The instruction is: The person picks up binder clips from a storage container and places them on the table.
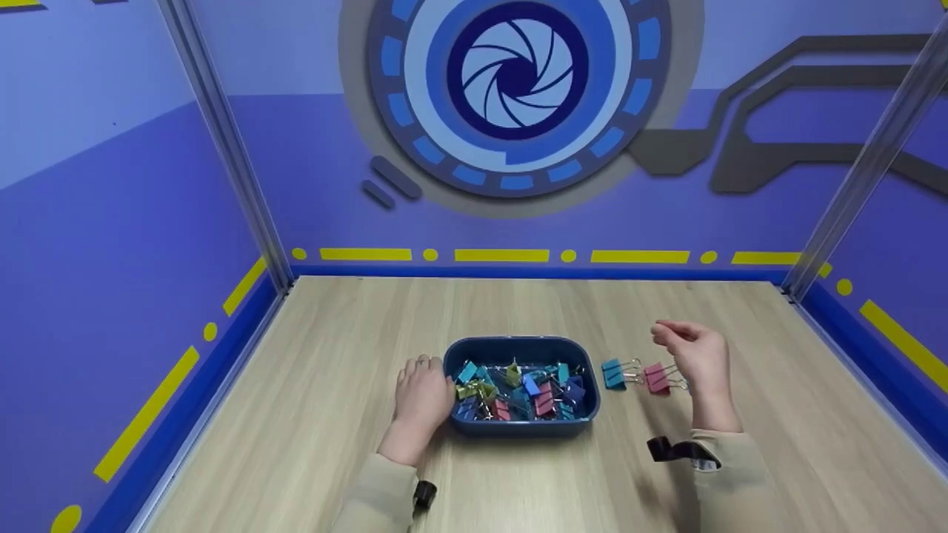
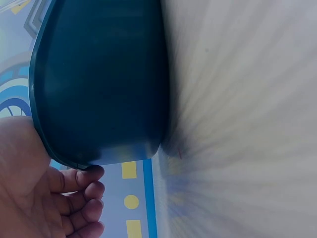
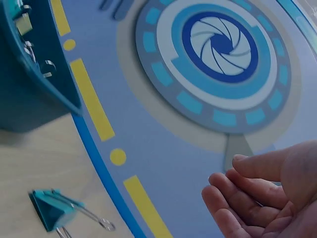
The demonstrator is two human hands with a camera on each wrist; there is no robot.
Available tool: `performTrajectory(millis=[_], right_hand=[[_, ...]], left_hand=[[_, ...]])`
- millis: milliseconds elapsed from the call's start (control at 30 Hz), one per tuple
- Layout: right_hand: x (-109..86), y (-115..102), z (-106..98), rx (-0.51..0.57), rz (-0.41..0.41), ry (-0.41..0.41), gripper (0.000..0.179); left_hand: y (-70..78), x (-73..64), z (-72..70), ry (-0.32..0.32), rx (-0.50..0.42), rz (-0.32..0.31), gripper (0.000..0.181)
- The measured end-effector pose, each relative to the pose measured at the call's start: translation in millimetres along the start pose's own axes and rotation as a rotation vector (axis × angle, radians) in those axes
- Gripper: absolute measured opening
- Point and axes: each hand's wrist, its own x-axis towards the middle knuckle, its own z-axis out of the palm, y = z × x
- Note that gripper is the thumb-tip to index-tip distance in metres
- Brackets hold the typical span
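A dark blue plastic box (image 1: 522, 428) holds a jumble of binder clips (image 1: 544, 400) in teal, pink, blue and yellow-green. At its left end, my left hand (image 1: 424, 389) grips the rim, with the thumb over the edge and the fingers (image 2: 91, 210) curled outside. My right hand (image 1: 700, 359) is raised above the table to the right of the box. Its fingers are loosely bent, and the right wrist view shows nothing between them. Below and left of it lie a teal binder clip (image 1: 614, 374) and a pink binder clip (image 1: 657, 378), wire handles pointing right.
The wooden table (image 1: 348, 333) is bounded by blue printed panels (image 1: 311, 178) at the back and both sides, with metal posts (image 1: 229, 148) at the corners. A black strap (image 1: 670, 448) hangs from the right sleeve.
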Motion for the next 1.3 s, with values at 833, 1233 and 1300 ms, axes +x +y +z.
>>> performTrajectory(millis=[833,1233,1300], right_hand=[[-37.5,-23,101,0.069,-0.117,-0.326,0.022],[-45.2,-27,150,-0.152,-0.152,-0.385,0.010],[-45.7,-27,153,-0.190,-0.174,-0.373,0.009]], left_hand=[[1.2,2.3,-2.9,-0.003,-0.011,-0.008,0.031],[0.2,-0.4,-1.6,-0.010,-0.004,0.000,0.032],[-0.1,-0.6,-0.8,0.001,0.003,0.006,0.031]])
